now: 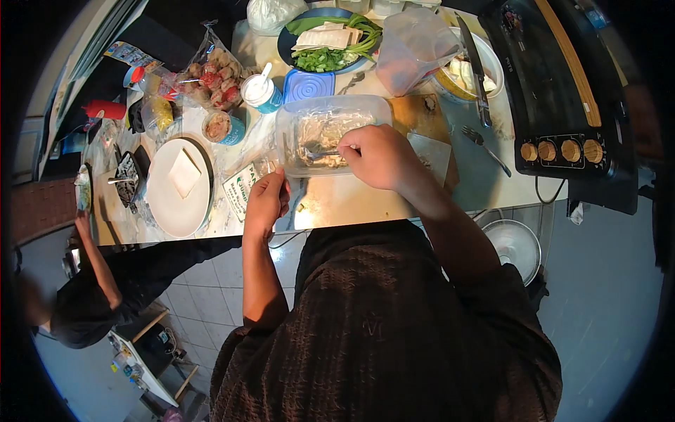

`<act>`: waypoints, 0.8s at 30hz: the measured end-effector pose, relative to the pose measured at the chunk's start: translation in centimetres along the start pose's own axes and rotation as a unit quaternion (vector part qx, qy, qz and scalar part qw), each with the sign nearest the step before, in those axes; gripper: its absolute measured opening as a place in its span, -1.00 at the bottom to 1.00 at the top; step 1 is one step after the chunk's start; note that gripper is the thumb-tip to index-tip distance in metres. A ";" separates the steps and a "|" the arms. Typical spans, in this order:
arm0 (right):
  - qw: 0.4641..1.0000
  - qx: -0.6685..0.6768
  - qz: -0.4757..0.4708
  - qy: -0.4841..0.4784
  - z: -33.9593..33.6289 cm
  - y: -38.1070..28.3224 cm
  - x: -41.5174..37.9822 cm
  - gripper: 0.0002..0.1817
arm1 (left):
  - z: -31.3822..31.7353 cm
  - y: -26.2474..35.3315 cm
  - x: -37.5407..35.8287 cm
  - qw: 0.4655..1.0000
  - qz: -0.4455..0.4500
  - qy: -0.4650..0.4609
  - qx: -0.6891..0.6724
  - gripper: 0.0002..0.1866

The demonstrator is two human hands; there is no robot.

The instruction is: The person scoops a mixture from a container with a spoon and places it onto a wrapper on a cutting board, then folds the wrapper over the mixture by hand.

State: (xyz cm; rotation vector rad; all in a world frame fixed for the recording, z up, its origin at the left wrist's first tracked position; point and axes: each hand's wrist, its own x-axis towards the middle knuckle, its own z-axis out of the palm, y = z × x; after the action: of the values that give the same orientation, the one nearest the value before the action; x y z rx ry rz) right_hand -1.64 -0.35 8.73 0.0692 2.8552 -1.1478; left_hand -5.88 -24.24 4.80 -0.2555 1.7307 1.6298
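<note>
Head view, hands [380, 156] at tub [337, 105], left perhaps touching, table edge [479, 200] near

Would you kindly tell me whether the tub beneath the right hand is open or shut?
Open: the tub has no lid on; the right hand holds a utensil inside.

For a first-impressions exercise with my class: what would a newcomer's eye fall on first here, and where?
Probably the clear container, upper centre, with the right hand holding a utensil in it and the left hand by its near left corner. Next, perhaps, the large white plate to the left, bearing a pale square sheet. The long knife across the bowl at upper right also stands out.
</note>
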 end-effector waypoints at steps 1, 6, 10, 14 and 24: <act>1.000 0.006 0.010 -0.012 0.0 -0.1 0.2 -0.83 | -0.3 0.0 0.1 1.000 0.001 0.008 0.015 -0.61; 0.997 0.049 0.034 -0.050 0.9 0.5 0.7 -0.80 | 0.0 0.4 0.1 0.998 0.013 0.029 0.059 -0.62; 0.989 0.146 0.009 -0.012 0.9 1.5 0.3 -0.82 | 0.1 0.2 0.1 0.998 0.024 0.025 0.061 -0.64; 0.973 0.231 0.020 -0.002 0.6 2.0 -0.3 -0.78 | -0.2 -0.1 0.4 0.998 0.027 0.018 0.051 -0.65; 0.955 0.293 0.054 -0.008 1.1 3.6 -0.7 -0.75 | -0.3 0.0 0.4 0.998 0.033 0.008 0.056 -0.66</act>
State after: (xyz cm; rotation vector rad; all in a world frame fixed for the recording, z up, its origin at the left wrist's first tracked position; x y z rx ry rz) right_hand -0.62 1.44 5.53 0.2376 2.3572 -1.9036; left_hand -6.28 -24.39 4.48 -0.1588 1.8523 1.5760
